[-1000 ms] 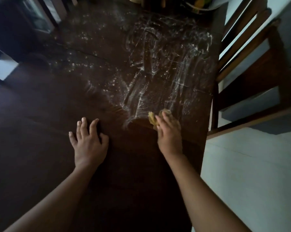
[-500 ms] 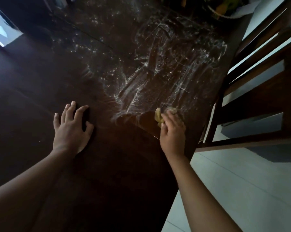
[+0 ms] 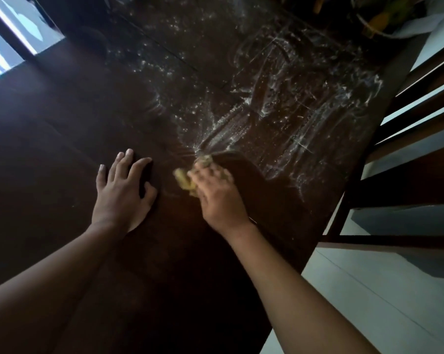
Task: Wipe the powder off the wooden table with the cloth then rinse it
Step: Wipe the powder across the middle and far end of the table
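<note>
The cloth [image 3: 185, 181] is a small yellow rag, bunched up under the right hand [image 3: 218, 198] near the middle of the tabletop [image 3: 62, 149], at the near edge of the powder [image 3: 292, 118]. It looks soft, light and limp, so it should fold and drag rather than slide as one piece. It is best held gathered in the palm with the fingers pressing down on top, which spreads the pressure and stops the edges trailing. The right hand lies over it this way, but motion blur hides whether the fingers curl round the cloth or only press it flat. The left hand [image 3: 121, 190] rests flat on the bare wood just beside it, fingers spread and straight, holding nothing, probably as a brace.

The tabletop is dark, smooth wood. White powder is smeared in streaks and specks across its far right part, with a clean dark arc just beyond the right hand. Much of it is not yet wiped, and no rinsing place is in view. The room is dim. A chair [image 3: 407, 149] stands at the right edge over a pale floor [image 3: 369, 290], a bright window [image 3: 11, 39] shows top left, and a bowl [image 3: 379, 21] with something yellow sits at the far end.
</note>
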